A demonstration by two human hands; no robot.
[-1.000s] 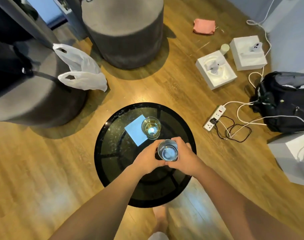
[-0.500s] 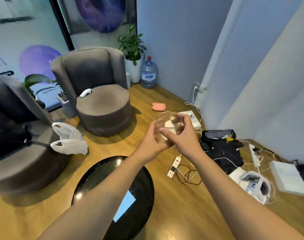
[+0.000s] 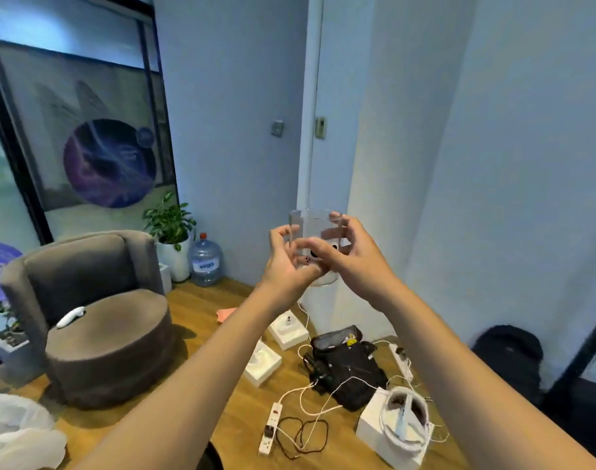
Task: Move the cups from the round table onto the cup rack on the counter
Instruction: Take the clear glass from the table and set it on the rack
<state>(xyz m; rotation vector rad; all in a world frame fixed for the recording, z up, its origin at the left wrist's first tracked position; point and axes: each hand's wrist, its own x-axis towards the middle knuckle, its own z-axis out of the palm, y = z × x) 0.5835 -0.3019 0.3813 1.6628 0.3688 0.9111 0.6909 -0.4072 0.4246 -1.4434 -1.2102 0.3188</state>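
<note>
A clear glass cup [image 3: 313, 228] is held upright in the air at chest height in front of the blue wall. My left hand [image 3: 286, 262] wraps its lower left side and my right hand [image 3: 352, 256] grips its right side, fingers curled over the rim edge. Only a sliver of the round black table [image 3: 211, 456] shows at the bottom edge, between my forearms. The second cup, the counter and the cup rack are out of view.
A grey armchair [image 3: 96, 320] stands at left with a white controller on its seat. On the wooden floor lie white boxes [image 3: 391, 432], a black bag [image 3: 349, 371], a power strip [image 3: 271, 424] with cables, a water bottle [image 3: 205, 262] and a potted plant [image 3: 169, 232].
Both hands lifted the cup off the round table and raised it high. My view swung up from the tabletop to the wall, and the table dropped out of sight.
</note>
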